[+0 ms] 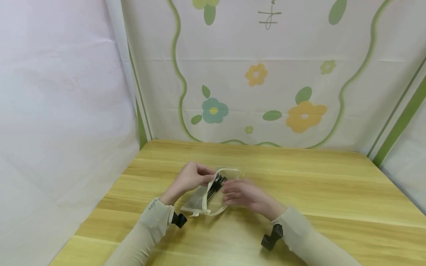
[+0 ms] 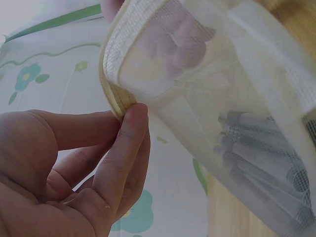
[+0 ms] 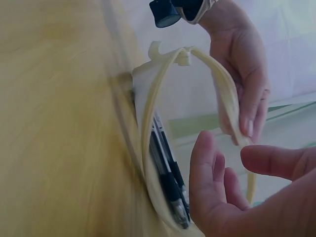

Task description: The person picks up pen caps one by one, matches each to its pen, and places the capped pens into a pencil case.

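A see-through mesh zipper pouch (image 1: 196,200) with a cream zip edge lies on the table, its mouth spread wide. Several dark-gripped pens (image 1: 216,186) are inside it, and the left wrist view shows the pens (image 2: 261,158) through the mesh. My left hand (image 1: 190,178) pinches the zip edge (image 2: 118,96) between thumb and fingers. At the mouth's right side is my right hand (image 1: 247,195), slightly blurred in the head view. In the right wrist view, the right hand (image 3: 276,187) has its thumb and fingers apart, with nothing between them.
The wood-grain table (image 1: 319,221) stretches out around the pouch. A white cloth with printed flowers (image 1: 256,107) hangs behind its far edge, and plain white cloth (image 1: 66,111) hangs at the left. Small black cameras (image 1: 273,238) sit on both wrists.
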A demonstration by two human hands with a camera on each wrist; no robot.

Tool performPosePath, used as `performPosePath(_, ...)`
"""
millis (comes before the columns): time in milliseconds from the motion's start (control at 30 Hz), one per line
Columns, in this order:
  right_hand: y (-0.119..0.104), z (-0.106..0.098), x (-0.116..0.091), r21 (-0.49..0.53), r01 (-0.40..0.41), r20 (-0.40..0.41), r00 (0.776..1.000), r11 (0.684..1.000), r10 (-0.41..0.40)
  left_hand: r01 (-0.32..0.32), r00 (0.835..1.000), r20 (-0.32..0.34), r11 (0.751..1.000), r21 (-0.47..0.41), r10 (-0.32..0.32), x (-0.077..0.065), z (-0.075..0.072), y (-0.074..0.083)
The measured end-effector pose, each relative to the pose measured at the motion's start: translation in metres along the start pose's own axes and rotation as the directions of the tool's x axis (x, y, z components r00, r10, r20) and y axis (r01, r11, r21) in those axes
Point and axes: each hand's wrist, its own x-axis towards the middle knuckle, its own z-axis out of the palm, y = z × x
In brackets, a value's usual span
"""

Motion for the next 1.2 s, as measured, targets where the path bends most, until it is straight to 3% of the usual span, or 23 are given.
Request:
performPosePath(400,-0.023,-0.051,-0.048,-0.15,0.106,-0.017,0.994,0.983,-0.11,-0.011,1.0,0.015,1.0,-0.019,0.011,0.003,0.006,-0.005)
performPosePath(700,-0.042,-0.082,-0.079,-0.411,0.176,-0.114,0.964,0.894,-0.242,-0.028,0.999,0.023,0.999,-0.034,0.029,-0.001,0.001,-0.012)
performPosePath(967,-0.054,-0.093,-0.087,-0.493,0.169,-0.181,0.94,0.854,-0.291,-0.043,0.999,0.031,0.999,-0.033,0.044,-0.003,0.0,-0.017)
performPosePath(1200,-0.058,-0.098,-0.091,-0.598,0.154,-0.221,0.912,0.787,-0.347,-0.032,0.996,0.083,0.998,-0.051,0.036,-0.009,-0.001,-0.021)
